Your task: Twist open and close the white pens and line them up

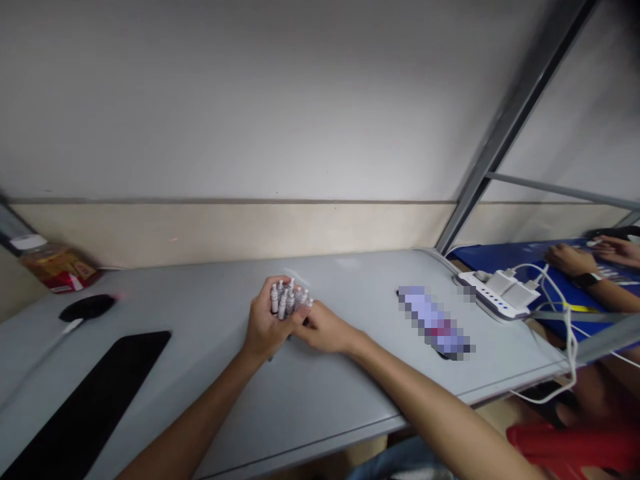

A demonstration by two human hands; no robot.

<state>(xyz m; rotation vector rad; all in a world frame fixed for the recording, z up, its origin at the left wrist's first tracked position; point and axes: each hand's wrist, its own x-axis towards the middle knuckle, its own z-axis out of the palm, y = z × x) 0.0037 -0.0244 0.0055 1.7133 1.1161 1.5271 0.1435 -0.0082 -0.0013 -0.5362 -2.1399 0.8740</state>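
A bundle of several small, slim bottle-like pieces with narrow white tips stands tip-up above the grey table. My left hand is wrapped round the bundle from the left, its thumb across the front. My right hand meets it from the right, with curled fingers against the lower right side of the bundle. The lower ends of the pieces are mostly hidden behind my fingers. Whether my right hand holds a piece of its own cannot be made out.
On the grey table lie a black mat, a black oval object and a pixelated phone. A bottle leans far left. Right are a power strip, cables, a metal post and another person's hands.
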